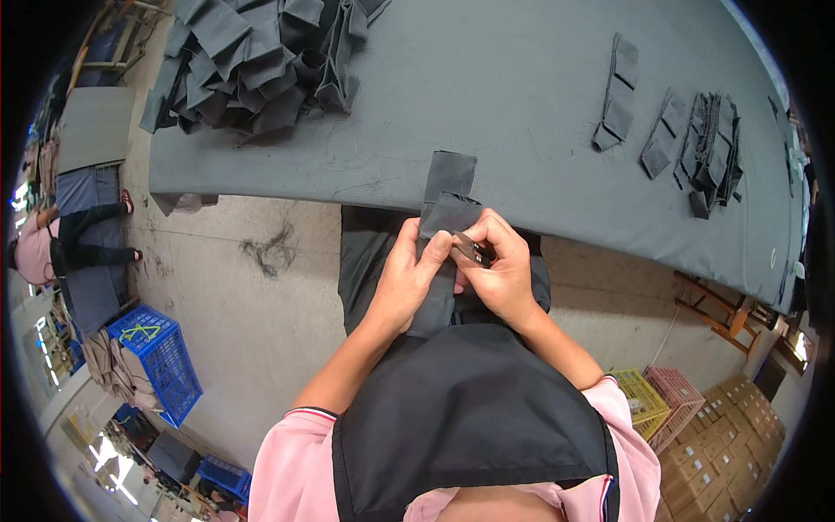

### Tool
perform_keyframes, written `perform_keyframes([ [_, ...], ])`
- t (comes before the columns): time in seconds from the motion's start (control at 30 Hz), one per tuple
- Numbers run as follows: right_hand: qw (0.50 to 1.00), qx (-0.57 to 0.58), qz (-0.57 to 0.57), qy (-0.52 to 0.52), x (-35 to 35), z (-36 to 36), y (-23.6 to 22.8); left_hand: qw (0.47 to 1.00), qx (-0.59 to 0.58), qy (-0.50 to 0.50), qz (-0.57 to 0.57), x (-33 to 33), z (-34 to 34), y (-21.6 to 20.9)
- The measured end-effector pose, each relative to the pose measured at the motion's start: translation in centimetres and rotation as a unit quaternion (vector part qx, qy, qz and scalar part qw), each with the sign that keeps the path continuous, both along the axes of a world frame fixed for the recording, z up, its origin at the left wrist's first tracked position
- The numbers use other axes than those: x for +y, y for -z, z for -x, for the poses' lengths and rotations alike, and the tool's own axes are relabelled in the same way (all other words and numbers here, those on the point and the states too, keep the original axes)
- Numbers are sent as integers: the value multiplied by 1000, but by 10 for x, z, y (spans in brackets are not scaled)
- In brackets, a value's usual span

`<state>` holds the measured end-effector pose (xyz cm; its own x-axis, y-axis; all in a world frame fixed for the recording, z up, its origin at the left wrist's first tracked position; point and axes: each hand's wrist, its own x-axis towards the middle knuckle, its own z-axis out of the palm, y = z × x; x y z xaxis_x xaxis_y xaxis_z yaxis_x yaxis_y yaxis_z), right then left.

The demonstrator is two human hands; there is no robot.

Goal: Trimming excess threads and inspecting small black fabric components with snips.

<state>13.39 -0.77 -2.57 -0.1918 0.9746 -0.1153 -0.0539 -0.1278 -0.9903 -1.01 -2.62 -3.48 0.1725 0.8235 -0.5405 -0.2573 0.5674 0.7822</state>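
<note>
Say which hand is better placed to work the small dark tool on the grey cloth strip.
Right, most likely: the right hand holds the small dark tool close against the grey cloth strip, while the left hand is occupied pinching the strip.

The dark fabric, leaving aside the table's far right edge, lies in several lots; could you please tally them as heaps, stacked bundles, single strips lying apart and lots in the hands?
Heap: 1
Stacked bundle: 1
Single strips, lying apart: 2
Held fabric, between left hand and right hand, as one lot: 1
Total: 5
</note>
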Motion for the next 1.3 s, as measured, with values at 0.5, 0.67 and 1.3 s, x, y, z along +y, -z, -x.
perform_keyframes([
  [0.5, 986, -144, -73, -45, 35, -11, -8, 998, -9, 44, 31, 9, 3, -23],
  [0.67, 967, -170, -185, 31, 17, -27, -25, 993, -104, -11, 55, 15, 6, -19],
  [1.3, 959, -219, -177, 15, 11, -40, -38, 990, -142, -19, 3, 15, 11, -22],
])
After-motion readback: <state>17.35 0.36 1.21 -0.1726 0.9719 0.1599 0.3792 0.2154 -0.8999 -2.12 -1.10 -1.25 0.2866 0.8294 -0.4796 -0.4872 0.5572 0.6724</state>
